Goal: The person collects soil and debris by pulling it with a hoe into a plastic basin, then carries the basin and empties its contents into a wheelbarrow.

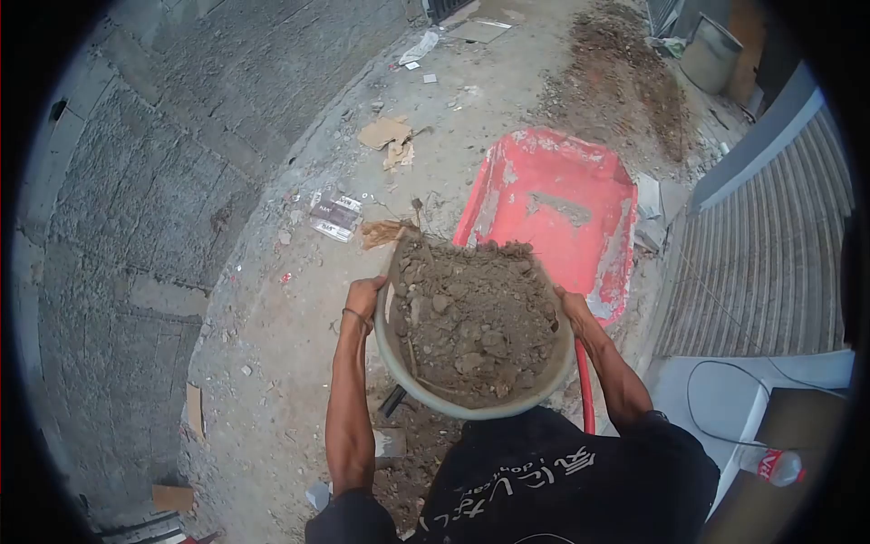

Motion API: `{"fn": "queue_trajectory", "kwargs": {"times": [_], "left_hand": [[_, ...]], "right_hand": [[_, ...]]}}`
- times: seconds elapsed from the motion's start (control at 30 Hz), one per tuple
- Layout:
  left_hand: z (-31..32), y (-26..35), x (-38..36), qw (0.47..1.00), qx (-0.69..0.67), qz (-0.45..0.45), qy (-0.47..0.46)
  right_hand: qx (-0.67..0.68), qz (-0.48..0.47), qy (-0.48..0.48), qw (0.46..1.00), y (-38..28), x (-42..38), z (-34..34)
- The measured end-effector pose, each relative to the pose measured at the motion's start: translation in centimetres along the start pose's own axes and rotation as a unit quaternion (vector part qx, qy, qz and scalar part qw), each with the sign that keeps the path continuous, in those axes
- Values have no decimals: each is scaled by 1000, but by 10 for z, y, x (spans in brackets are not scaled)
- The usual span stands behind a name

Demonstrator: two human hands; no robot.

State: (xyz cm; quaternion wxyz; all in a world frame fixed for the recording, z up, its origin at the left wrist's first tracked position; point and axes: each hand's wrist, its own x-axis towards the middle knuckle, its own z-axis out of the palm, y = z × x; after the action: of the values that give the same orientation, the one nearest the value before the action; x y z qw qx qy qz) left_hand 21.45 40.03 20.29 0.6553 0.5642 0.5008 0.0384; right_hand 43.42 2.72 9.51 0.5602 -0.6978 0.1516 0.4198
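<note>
A pale round tub (pixel 399 370) heaped with grey-brown soil and small stones (pixel 476 317) is held up in front of my body. My left hand (pixel 365 299) grips its left rim, the fingers mostly hidden behind the wall. On the opposite side my right hand (pixel 575 310) is closed on the right rim. Just beyond the tub stands a red wheelbarrow (pixel 557 231), its tray smeared with grey dirt; the tub overlaps its near left part. One red handle (pixel 585 390) runs back beside my right forearm.
A rough grey block wall (pixel 154 208) rises on the left. Torn cardboard (pixel 390 138) and a printed wrapper (pixel 335 216) lie on the dusty ground. At right are a corrugated shutter (pixel 770 245) and a plastic bottle (pixel 772 467). A soil strip (pixel 625 77) and a drum (pixel 711 56) lie ahead.
</note>
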Motion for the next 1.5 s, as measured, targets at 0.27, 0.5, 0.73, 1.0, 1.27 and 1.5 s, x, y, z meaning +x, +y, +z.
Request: {"fn": "queue_trajectory", "kwargs": {"times": [0.27, 0.5, 0.73, 1.0, 1.27, 1.5], "left_hand": [[152, 1, 122, 977, -29, -114, -178], [125, -26, 88, 890, -322, -182, -266], [91, -2, 17, 909, -323, -24, -263], [12, -76, -77, 935, -339, -13, -102], [-91, -152, -307, 886, -317, 201, 274], [-18, -334, -410, 711, -451, 175, 510]], "right_hand": [[45, 47, -90, 994, 44, -1, -136], [-163, 71, -77, 981, 50, -18, -153], [-11, -33, -104, 994, -1, -10, -150], [-35, -27, -104, 994, -11, -59, -75], [-5, -114, -264, 958, -69, -120, 159], [-351, -170, -480, 786, 4, -220, 379]]}}
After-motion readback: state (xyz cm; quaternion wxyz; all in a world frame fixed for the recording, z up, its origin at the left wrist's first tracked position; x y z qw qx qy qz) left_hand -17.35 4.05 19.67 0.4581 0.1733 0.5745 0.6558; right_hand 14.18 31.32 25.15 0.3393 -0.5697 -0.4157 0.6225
